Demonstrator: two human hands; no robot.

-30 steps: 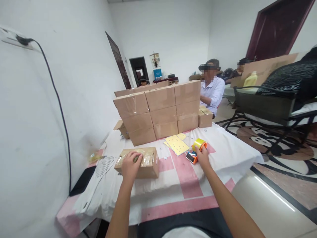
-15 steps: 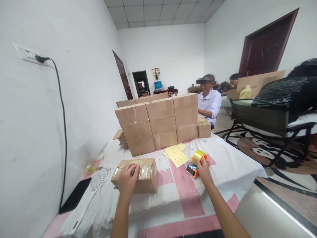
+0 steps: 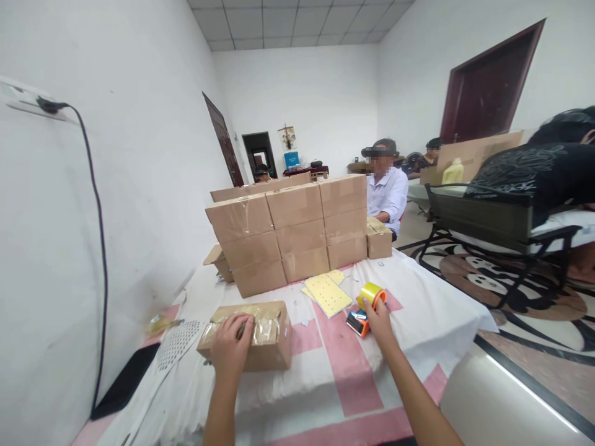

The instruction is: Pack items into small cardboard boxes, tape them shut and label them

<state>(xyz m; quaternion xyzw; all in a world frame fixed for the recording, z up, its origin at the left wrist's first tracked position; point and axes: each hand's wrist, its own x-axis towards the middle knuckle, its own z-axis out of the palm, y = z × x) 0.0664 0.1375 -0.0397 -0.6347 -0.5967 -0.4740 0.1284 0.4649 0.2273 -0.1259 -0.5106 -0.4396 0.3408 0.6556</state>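
Note:
My left hand lies on top of a taped cardboard box at the table's near left. Its fingers are curled and its thumb is bent in, holding the box from above; the undersides of the fingertips are hidden. Shiny clear tape covers the box's top. Farther right, my right hand is closed on an orange tape dispenser with a yellowish tape roll on it. The dispenser is low over the cloth; I cannot tell whether it touches. Just left of it lie yellow dotted sheets.
Stacked cardboard boxes form a wall behind, with a smaller taped box at its right end. A black flat object and a perforated white piece lie left. A co-worker sits beyond; another person leans at right.
The view has shifted slightly, so most things appear a little farther left. Both hands keep their places on the box and the tape dispenser.

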